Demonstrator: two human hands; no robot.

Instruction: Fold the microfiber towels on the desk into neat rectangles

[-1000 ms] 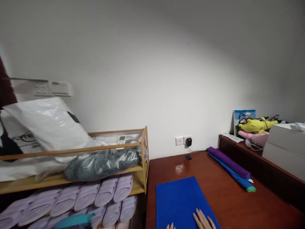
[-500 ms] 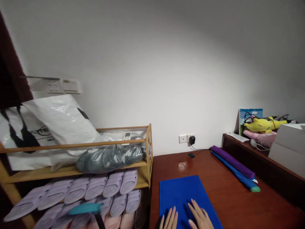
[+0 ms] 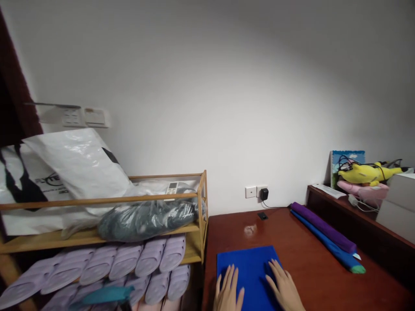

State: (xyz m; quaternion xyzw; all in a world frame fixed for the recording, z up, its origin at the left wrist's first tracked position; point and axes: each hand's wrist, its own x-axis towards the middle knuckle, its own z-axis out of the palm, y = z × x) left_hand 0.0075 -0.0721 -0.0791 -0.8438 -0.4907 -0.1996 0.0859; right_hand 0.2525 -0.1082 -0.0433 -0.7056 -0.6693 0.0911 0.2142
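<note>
A flat blue cloth (image 3: 249, 263) lies on the reddish-brown wooden desk, its near part cut off by the bottom of the view. My left hand (image 3: 227, 289) rests on the cloth's left side, palm down with fingers stretched out. Along the right edge of the cloth is my right hand (image 3: 283, 285), also flat and spread, its fingertips on or just over the fabric. Neither hand grips anything. Farther right, a purple rolled cloth (image 3: 324, 226) lies beside a blue roll (image 3: 330, 245) with a green end.
On the left stands a wooden rack (image 3: 97, 201) with lilac slippers (image 3: 126, 261), white bags (image 3: 81, 168) and a remote (image 3: 171, 188). A black plug (image 3: 264, 194) sits in the wall socket. The raised shelf at right bears a yellow plush toy (image 3: 366, 172) and white boxes (image 3: 400, 203).
Both hands show farther up in the view, and they are wider apart, with the right hand now at the cloth's right edge. The camera has shifted slightly.
</note>
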